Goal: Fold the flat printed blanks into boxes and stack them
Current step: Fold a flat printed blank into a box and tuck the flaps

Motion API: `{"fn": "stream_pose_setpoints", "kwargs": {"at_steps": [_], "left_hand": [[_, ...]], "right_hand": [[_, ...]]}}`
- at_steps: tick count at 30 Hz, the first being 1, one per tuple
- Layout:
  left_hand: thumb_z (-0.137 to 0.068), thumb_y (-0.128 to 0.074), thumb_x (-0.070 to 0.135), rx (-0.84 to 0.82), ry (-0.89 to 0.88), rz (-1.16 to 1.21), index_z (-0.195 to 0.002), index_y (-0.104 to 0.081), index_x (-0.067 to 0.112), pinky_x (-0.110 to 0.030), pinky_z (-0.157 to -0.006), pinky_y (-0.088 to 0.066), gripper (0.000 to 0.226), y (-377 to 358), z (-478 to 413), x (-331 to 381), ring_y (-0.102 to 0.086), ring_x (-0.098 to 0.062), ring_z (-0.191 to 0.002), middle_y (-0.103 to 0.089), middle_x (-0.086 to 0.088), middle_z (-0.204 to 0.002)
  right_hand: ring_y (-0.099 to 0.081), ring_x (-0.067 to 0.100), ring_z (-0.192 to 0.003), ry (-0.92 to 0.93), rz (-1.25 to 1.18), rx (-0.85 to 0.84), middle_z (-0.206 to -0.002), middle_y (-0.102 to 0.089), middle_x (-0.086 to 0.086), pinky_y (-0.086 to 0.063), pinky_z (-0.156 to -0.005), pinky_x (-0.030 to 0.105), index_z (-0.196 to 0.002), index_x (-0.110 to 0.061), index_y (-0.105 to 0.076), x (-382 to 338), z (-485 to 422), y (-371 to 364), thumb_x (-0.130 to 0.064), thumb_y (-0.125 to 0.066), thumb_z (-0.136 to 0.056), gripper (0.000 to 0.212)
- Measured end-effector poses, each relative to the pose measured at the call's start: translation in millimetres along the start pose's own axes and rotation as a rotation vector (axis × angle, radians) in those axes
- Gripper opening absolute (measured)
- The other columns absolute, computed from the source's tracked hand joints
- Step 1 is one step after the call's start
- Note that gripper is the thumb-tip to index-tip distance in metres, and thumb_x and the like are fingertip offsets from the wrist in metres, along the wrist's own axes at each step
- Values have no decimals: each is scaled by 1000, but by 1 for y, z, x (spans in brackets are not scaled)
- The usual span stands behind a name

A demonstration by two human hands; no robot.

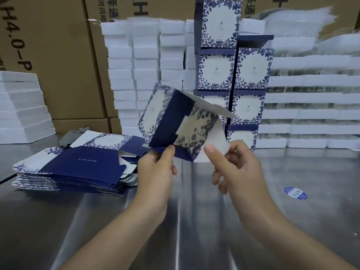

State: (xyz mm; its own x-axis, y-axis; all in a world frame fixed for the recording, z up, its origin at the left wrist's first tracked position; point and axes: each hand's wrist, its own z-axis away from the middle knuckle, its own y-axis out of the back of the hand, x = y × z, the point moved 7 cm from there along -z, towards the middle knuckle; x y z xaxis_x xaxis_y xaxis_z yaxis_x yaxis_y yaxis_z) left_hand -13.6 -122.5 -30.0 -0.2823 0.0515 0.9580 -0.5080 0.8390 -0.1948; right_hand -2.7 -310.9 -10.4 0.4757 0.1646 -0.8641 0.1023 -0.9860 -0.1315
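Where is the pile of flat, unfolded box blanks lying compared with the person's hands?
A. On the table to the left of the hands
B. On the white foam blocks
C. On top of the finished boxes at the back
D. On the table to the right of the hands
A: the pile of flat blanks rests on the metal table just left of the left hand, while the finished boxes stand behind.
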Motion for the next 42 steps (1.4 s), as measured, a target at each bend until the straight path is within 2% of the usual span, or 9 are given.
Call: {"fn": "stream_pose_setpoints", "kwargs": {"at_steps": [6,13,20,25,28,32,36,40,42], "left_hand": [[-102,-63,26,-24,-189,-184,-70,-51,8,-31,-55,-32,39,-1,-2,10,-39,-7,-43,-51,-6,-57],[-101,-63,23,-112,-453,-242,-73,-51,-8,-24,-50,-28,43,-8,9,33,-37,-12,-52,-50,-26,-62],[-96,-63,17,-20,-226,-20,-45,-49,25,-37,-62,-30,54,9,-9,25,-40,-22,-62,-40,9,-45],[-95,-63,16,-27,-221,-49,-41,-46,29,-39,-62,-29,57,9,-11,25,-39,-24,-65,-38,11,-44],[-95,-62,16,-20,-250,-51,-43,-45,29,-37,-59,-29,56,8,-7,27,-41,-21,-59,-38,10,-44],[-94,-63,19,-3,-306,-40,-45,-45,28,-37,-60,-33,53,10,-6,33,-42,-21,-56,-39,10,-45],[-90,-60,26,-46,-374,-63,-51,-49,22,-31,-55,-35,40,5,1,35,-43,-17,-54,-43,5,-46],[-87,-61,27,-114,-489,-112,-64,-51,1,-21,-48,-32,35,-1,8,45,-40,-13,-49,-48,-12,-50],[-86,-62,25,-157,-583,-179,-66,-47,-5,-27,-49,-29,39,-5,16,52,-36,-19,-51,-46,-23,-56]], "right_hand": [[-68,19,-65,-92,-82,-82,-80,-72,3,-46,-46,29,-81,-21,-76,2,0,-6,-60,-62,-86,42],[-56,11,-50,-234,-153,146,-61,-61,1,-39,-45,24,-66,-21,-68,13,-11,19,-69,-63,-90,54],[-61,5,-59,-180,-37,198,-82,-65,-1,-46,-52,24,-102,-18,-64,20,-19,32,-28,-87,-84,31],[-58,5,-69,158,243,146,-92,-67,4,-48,-63,15,-99,-27,-65,-2,-18,28,-5,-79,-88,28],[-63,9,-92,283,374,113,-103,-68,-9,-52,-79,26,-102,-33,-68,-11,-12,23,-14,-79,-90,25],[-63,4,-112,237,345,32,-120,-64,-21,-53,-85,28,-115,-46,-71,-10,-11,19,-63,-74,-82,37],[-60,-1,-114,249,399,-24,-125,-60,-25,-53,-83,18,-129,-43,-68,-5,-7,13,-63,-70,-91,43],[-63,9,-105,272,433,74,-107,-63,-10,-55,-86,40,-99,-29,-69,-6,-15,23,-32,-72,-95,6],[-63,11,-98,256,457,128,-99,-63,-8,-53,-82,43,-93,-28,-61,-5,-18,30,-34,-76,-93,16]]}}
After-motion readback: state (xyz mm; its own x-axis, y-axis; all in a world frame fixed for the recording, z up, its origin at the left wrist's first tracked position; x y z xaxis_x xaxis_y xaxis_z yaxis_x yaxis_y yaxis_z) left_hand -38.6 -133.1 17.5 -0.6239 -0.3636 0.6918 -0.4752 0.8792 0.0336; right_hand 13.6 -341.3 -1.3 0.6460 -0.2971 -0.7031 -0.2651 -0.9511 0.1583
